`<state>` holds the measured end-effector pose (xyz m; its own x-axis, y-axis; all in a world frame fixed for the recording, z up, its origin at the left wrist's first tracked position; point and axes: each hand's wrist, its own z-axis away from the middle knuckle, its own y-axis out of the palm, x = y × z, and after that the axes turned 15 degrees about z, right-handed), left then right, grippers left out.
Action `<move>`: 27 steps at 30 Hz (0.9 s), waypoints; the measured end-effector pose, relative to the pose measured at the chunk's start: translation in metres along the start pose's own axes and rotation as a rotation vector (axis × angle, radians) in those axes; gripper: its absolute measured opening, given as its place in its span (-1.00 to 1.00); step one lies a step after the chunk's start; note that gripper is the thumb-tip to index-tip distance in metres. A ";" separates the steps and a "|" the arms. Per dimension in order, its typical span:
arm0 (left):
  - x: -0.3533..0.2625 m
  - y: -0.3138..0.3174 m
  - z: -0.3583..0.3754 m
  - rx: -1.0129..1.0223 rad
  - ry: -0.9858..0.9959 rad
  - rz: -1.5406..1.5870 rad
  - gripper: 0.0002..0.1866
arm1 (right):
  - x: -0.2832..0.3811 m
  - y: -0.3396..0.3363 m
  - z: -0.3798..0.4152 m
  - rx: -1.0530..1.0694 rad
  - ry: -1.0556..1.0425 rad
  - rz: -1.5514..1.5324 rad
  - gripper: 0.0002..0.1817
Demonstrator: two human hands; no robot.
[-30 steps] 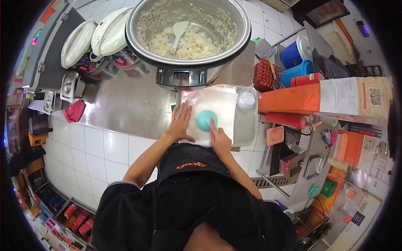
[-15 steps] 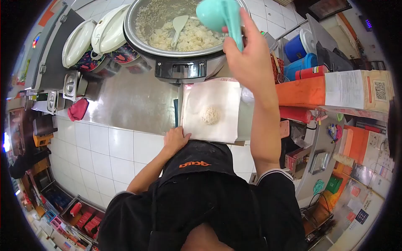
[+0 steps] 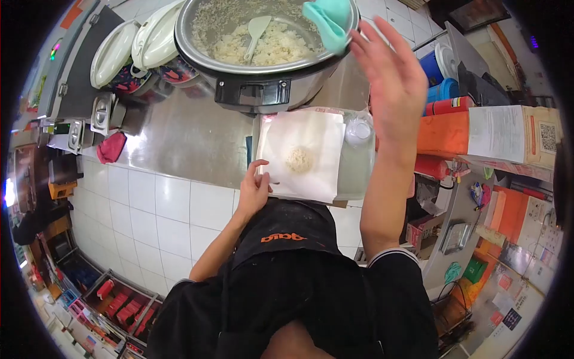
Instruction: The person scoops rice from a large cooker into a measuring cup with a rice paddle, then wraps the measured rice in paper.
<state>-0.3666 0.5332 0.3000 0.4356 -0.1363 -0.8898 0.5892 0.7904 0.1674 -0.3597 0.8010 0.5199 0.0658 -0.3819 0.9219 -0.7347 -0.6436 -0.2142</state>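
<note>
A teal scoop (image 3: 330,23) rests at the right rim of the rice cooker (image 3: 261,76), partly inside and slightly blurred. Just right of it my right hand (image 3: 394,78) is raised, fingers spread, holding nothing. Rice (image 3: 281,45) lies in the cooker pot, with a pale rice paddle (image 3: 256,37) on it. In front of the cooker, a stack of white paper sheets (image 3: 317,179) bears a small round mound of rice (image 3: 299,160). My left hand (image 3: 256,186) is at the stack's lower left edge, its index finger and thumb apart.
Two pots with white lids (image 3: 113,54) stand left of the cooker on the steel counter (image 3: 191,137). A red cloth (image 3: 111,148) hangs at its front edge. Beside the paper sits a clear plastic bag with a white round item (image 3: 357,130). Orange shelving (image 3: 442,133) stands at right.
My right hand has let go of the teal scoop at the cooker's right rim and drawn back right and downward. My left hand has shifted up along the paper's edge, its fingers lifting.
</note>
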 end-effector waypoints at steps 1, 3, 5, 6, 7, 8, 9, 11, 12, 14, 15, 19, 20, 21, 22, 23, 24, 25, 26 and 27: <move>0.002 0.000 0.002 0.020 0.058 -0.066 -0.80 | -0.007 -0.007 0.013 -0.082 -0.013 -0.096 -0.64; 0.014 0.000 0.002 0.024 0.076 -0.054 -0.79 | -0.036 -0.020 0.049 -0.082 -0.027 -0.052 -0.73; 0.015 0.000 0.004 0.009 0.039 0.006 -0.80 | -0.082 -0.022 0.110 0.144 0.101 0.124 -0.80; 0.018 -0.003 0.004 0.000 0.039 0.007 -0.80 | -0.126 -0.027 0.151 0.345 0.254 0.271 -0.77; 0.024 -0.008 0.004 0.010 0.032 -0.043 -0.78 | -0.149 -0.027 0.186 0.441 0.115 0.494 -0.67; 0.029 -0.010 0.004 0.022 0.022 -0.094 -0.75 | -0.162 -0.028 0.211 0.531 -0.027 0.714 -0.55; 0.025 -0.007 0.005 0.018 0.016 -0.097 -0.75 | -0.171 -0.031 0.227 0.534 -0.023 0.709 -0.55; 0.010 0.001 0.006 -0.063 0.281 -0.412 -0.73 | -0.178 -0.035 0.248 0.632 -0.020 0.775 -0.38; 0.008 0.002 0.004 -0.059 0.272 -0.422 -0.73 | -0.181 -0.036 0.251 0.630 -0.008 0.767 -0.38; 0.007 -0.002 0.001 -0.083 0.657 -0.820 -0.81 | -0.184 -0.036 0.253 0.640 -0.125 0.838 -0.30; 0.011 -0.005 -0.001 -0.056 0.580 -0.792 -0.88 | -0.180 -0.034 0.251 0.638 -0.106 0.832 -0.30; 0.003 0.002 -0.008 -0.142 0.535 -0.807 -0.85 | -0.189 -0.030 0.257 0.552 -0.171 0.805 -0.50; 0.001 0.001 -0.010 -0.143 0.528 -0.810 -0.85 | -0.193 -0.031 0.260 0.530 -0.213 0.867 -0.59; -0.001 -0.004 -0.013 -0.047 0.608 -0.822 -0.85 | -0.195 -0.034 0.262 0.535 -0.212 0.862 -0.59; -0.002 -0.009 -0.015 0.050 0.687 -0.833 -0.82 | -0.197 -0.036 0.263 0.462 -0.220 0.848 -0.67; -0.003 -0.014 -0.017 0.048 0.680 -0.837 -0.82 | -0.198 -0.039 0.266 0.387 -0.225 0.833 -0.74; -0.004 -0.019 -0.018 0.173 0.716 -0.926 -0.77 | -0.200 -0.044 0.269 0.391 -0.220 0.828 -0.74; -0.004 -0.024 -0.018 0.301 0.749 -1.015 -0.71 | -0.203 -0.051 0.274 0.419 -0.268 0.821 -0.76; 0.003 -0.032 -0.017 0.304 0.744 -1.029 -0.71 | -0.207 -0.054 0.277 0.443 -0.315 0.807 -0.79; 0.015 -0.040 -0.014 0.400 0.732 -1.064 -0.65 | -0.208 -0.059 0.279 0.472 -0.313 0.789 -0.81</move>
<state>-0.3934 0.5082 0.2739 -0.7376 -0.1229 -0.6639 0.6222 0.2583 -0.7390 -0.1417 0.7331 0.2504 -0.1028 -0.9330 0.3448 -0.3028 -0.3008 -0.9043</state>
